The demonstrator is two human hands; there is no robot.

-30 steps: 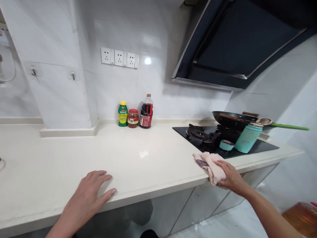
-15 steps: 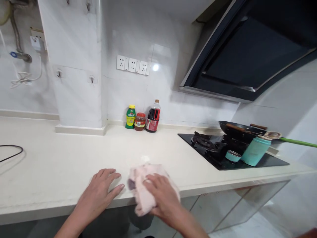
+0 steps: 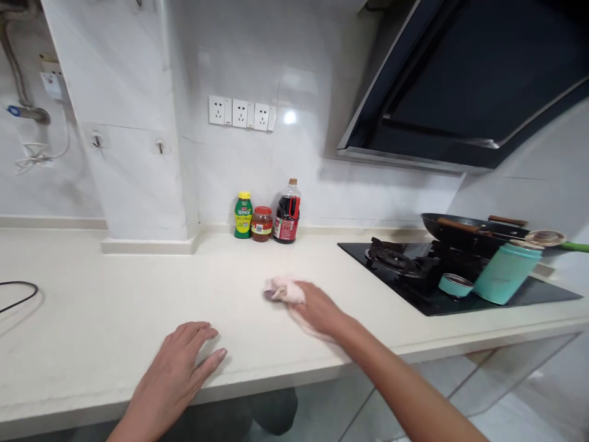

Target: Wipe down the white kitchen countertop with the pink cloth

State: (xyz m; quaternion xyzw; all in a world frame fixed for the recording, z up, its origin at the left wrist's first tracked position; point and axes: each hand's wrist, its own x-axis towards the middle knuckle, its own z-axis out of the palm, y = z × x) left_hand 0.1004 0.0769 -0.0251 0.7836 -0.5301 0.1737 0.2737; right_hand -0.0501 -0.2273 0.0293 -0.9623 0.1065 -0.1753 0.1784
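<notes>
My right hand (image 3: pixel 317 308) is closed on a pale pink cloth (image 3: pixel 288 290), slightly blurred, bunched against the white countertop (image 3: pixel 221 282) about midway between its front edge and the wall. Part of the cloth trails under the hand. Near the front edge, my left hand (image 3: pixel 184 359) hovers over or rests on the counter; which of the two I cannot tell. Its fingers are apart and hold nothing. Behind the cloth, by the wall, stand a green bottle with a yellow cap (image 3: pixel 243 216), a red-lidded jar (image 3: pixel 262 224) and a bottle of dark sauce (image 3: pixel 287 213).
On the right, a black gas hob (image 3: pixel 414 270) carries a wok (image 3: pixel 464 230), a teal canister (image 3: pixel 508 273) and its small teal lid-like piece (image 3: pixel 455 285). A range hood (image 3: pixel 473 80) overhangs it. A wall pillar (image 3: pixel 133 153) juts onto the counter. A black cable (image 3: pixel 23 285) lies far left.
My right hand has moved the cloth from the counter's front edge farther back, over the spot where a small whitish patch showed. My left hand has stayed nearly in place. The view has shifted slightly.
</notes>
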